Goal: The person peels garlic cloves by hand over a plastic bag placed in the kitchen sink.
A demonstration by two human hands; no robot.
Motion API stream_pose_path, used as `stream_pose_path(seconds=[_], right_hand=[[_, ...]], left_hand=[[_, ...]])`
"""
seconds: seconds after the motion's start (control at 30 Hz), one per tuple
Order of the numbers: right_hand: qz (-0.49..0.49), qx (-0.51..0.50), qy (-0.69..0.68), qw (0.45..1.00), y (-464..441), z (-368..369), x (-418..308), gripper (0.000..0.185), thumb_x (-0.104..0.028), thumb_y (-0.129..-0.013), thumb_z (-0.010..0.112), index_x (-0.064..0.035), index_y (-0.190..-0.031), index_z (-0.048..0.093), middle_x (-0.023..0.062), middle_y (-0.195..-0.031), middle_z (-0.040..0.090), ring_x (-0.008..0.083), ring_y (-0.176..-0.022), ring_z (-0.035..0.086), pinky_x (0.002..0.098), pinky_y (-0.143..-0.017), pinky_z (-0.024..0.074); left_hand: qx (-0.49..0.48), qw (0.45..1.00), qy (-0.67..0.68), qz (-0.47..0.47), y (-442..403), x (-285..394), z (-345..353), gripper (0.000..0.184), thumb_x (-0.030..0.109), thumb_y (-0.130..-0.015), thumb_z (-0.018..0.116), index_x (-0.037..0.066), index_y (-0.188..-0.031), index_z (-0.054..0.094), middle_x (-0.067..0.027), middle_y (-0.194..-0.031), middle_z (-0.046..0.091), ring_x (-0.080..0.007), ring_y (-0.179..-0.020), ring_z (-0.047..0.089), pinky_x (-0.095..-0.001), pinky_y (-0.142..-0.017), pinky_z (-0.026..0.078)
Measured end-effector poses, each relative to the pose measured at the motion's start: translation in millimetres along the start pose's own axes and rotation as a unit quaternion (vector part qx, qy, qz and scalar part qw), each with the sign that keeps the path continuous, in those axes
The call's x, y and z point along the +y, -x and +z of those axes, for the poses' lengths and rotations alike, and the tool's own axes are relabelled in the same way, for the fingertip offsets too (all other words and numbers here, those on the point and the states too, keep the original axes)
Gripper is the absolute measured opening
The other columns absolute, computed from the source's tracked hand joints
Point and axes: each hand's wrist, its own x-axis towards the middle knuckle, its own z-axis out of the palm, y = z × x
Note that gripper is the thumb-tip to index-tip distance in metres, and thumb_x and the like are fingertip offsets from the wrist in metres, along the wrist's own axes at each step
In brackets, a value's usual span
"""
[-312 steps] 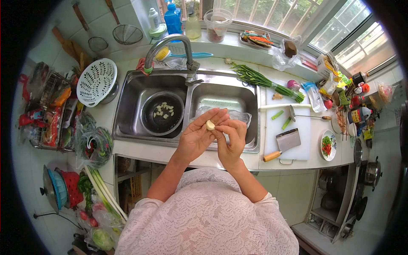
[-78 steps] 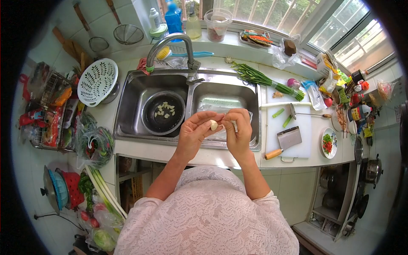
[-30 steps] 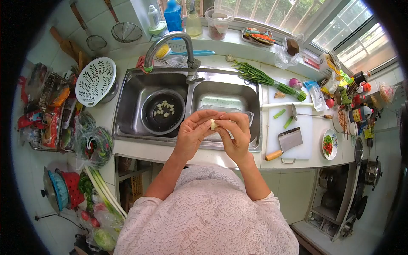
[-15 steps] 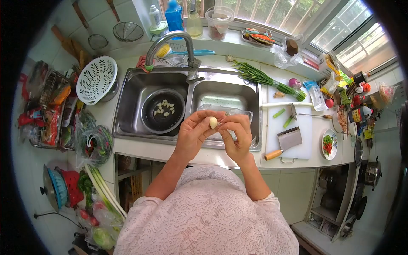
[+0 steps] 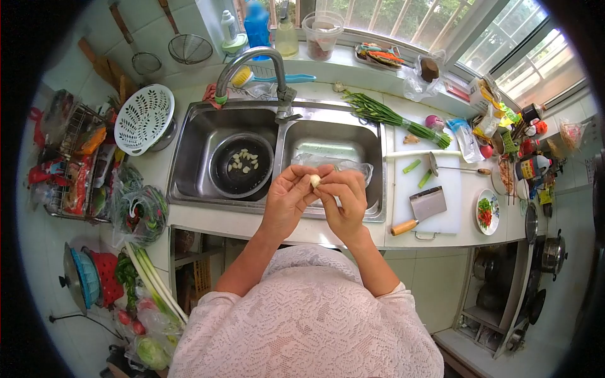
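Observation:
Over the front of the right sink basin, a pale garlic clove (image 5: 315, 181) is pinched between the fingertips of my left hand (image 5: 287, 196). The thumb and fingers of my right hand (image 5: 344, 198) close on the clove from the other side. Loose skin on it is too small to make out. To the left, several pale cloves (image 5: 244, 161) lie in a round metal bowl (image 5: 217, 176) in the left basin. Beneath my hands, a clear plastic bag (image 5: 356, 167) lies in the right basin.
A cleaver (image 5: 427, 205) rests on the white cutting board (image 5: 403, 198) with green stalk pieces and a long-handled ladle. Green stems (image 5: 391, 116) lie behind. A plate of chopped peppers (image 5: 487, 213) stands right; a white colander (image 5: 144, 120) leans left. The faucet (image 5: 252, 53) arches over the sink.
My right fingertips have come in from slightly apart to meet the garlic clove. The clove has turned a little and shows less of itself. My left hand keeps its hold.

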Motion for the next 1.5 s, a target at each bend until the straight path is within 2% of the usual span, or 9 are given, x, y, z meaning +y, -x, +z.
stream_pose_path(seconds=[0.27, 0.37, 0.43, 0.77, 0.83, 0.97, 1.07, 1.23, 1.5], right_hand=[[0.055, 0.000, -0.035, 0.998, -3.8, -3.1, -1.6, 0.022, -0.001, -0.070, 0.072, -0.0059, -0.089, 0.062, 0.0065, -0.092, 0.062, 0.0244, -0.082, 0.055, 0.0344, -0.072, 0.0417], [0.050, -0.013, -0.010, 0.999, -9.3, -3.1, -4.7, 0.019, -0.001, -0.071, 0.072, -0.0056, -0.086, 0.062, 0.0067, -0.091, 0.062, 0.0240, -0.082, 0.055, 0.0341, -0.072, 0.0416], [0.027, -0.020, -0.019, 0.999, -8.0, -2.5, -1.1, 0.015, -0.002, -0.072, 0.071, -0.0052, -0.084, 0.062, 0.0073, -0.090, 0.062, 0.0242, -0.081, 0.054, 0.0339, -0.071, 0.0413], [0.051, -0.041, -0.024, 0.998, -4.5, -2.0, -2.0, 0.008, -0.003, -0.077, 0.067, -0.0042, -0.079, 0.060, 0.0080, -0.085, 0.059, 0.0266, -0.079, 0.053, 0.0348, -0.071, 0.0408], [0.056, -0.021, -0.031, 0.998, -2.0, -3.7, 1.5, 0.009, -0.002, -0.077, 0.066, -0.0044, -0.081, 0.058, 0.0089, -0.087, 0.059, 0.0273, -0.080, 0.053, 0.0355, -0.073, 0.0403], [0.088, -0.002, 0.021, 0.996, -0.9, -5.3, 10.1, 0.013, -0.002, -0.076, 0.067, -0.0050, -0.084, 0.057, 0.0096, -0.089, 0.059, 0.0275, -0.083, 0.052, 0.0364, -0.075, 0.0396], [0.111, 0.067, 0.018, 0.991, -6.3, 1.7, 1.9, 0.016, -0.001, -0.074, 0.068, -0.0062, -0.085, 0.058, 0.0100, -0.090, 0.059, 0.0276, -0.084, 0.052, 0.0364, -0.077, 0.0389], [0.035, 0.005, 0.053, 0.998, -5.9, 8.2, -3.2, 0.019, -0.004, -0.071, 0.072, -0.0074, -0.087, 0.063, 0.0052, -0.091, 0.059, 0.0243, -0.084, 0.052, 0.0363, -0.075, 0.0368], [-0.013, 0.027, 0.065, 0.997, -2.5, 10.8, -1.9, 0.016, -0.003, -0.071, 0.071, -0.0069, -0.084, 0.064, 0.0046, -0.083, 0.059, 0.0235, -0.078, 0.053, 0.0361, -0.071, 0.0373]], left_hand=[[0.013, 1.000, 0.005, 0.000, 1.9, 3.3, -0.3, 0.014, 0.009, -0.096, 0.047, 0.002, -0.106, 0.054, -0.0212, -0.123, 0.055, -0.0204, -0.109, 0.059, -0.0318, -0.091, 0.052], [0.001, 1.000, 0.021, -0.001, 2.0, 2.9, -2.1, 0.012, 0.006, -0.096, 0.047, 0.001, -0.105, 0.054, -0.0206, -0.121, 0.057, -0.0222, -0.111, 0.059, -0.0335, -0.094, 0.051], [0.015, 0.999, -0.037, 0.001, 1.8, 3.1, -0.2, 0.012, 0.006, -0.096, 0.047, 0.002, -0.104, 0.054, -0.0204, -0.121, 0.057, -0.0222, -0.110, 0.059, -0.0335, -0.094, 0.051], [0.036, 0.999, -0.007, 0.028, -2.7, 4.4, -0.9, 0.012, 0.007, -0.096, 0.046, 0.000, -0.105, 0.053, -0.0217, -0.121, 0.057, -0.0278, -0.116, 0.055, -0.0366, -0.097, 0.050], [0.028, 0.999, 0.010, 0.028, -3.0, 6.2, -1.2, 0.015, 0.011, -0.097, 0.046, -0.001, -0.105, 0.052, -0.0226, -0.123, 0.055, -0.0319, -0.119, 0.052, -0.0403, -0.102, 0.045], [0.028, 0.999, 0.013, 0.026, -3.1, 6.2, -1.7, 0.016, 0.011, -0.098, 0.045, -0.001, -0.106, 0.052, -0.0230, -0.124, 0.053, -0.0325, -0.120, 0.052, -0.0398, -0.101, 0.046], [0.032, 0.999, 0.013, 0.026, -3.3, 5.3, -1.1, 0.015, 0.010, -0.098, 0.045, -0.001, -0.106, 0.052, -0.0225, -0.123, 0.054, -0.0315, -0.119, 0.052, -0.0387, -0.100, 0.047], [0.060, 0.998, 0.007, 0.027, -2.6, 1.2, 1.0, 0.011, 0.007, -0.096, 0.047, 0.001, -0.104, 0.051, -0.0226, -0.121, 0.056, -0.0303, -0.117, 0.054, -0.0373, -0.097, 0.049], [0.049, 0.997, 0.020, 0.057, -1.5, -3.5, 6.3, 0.010, 0.007, -0.097, 0.045, 0.003, -0.104, 0.050, -0.0242, -0.123, 0.054, -0.0300, -0.121, 0.051, -0.0372, -0.099, 0.046]])
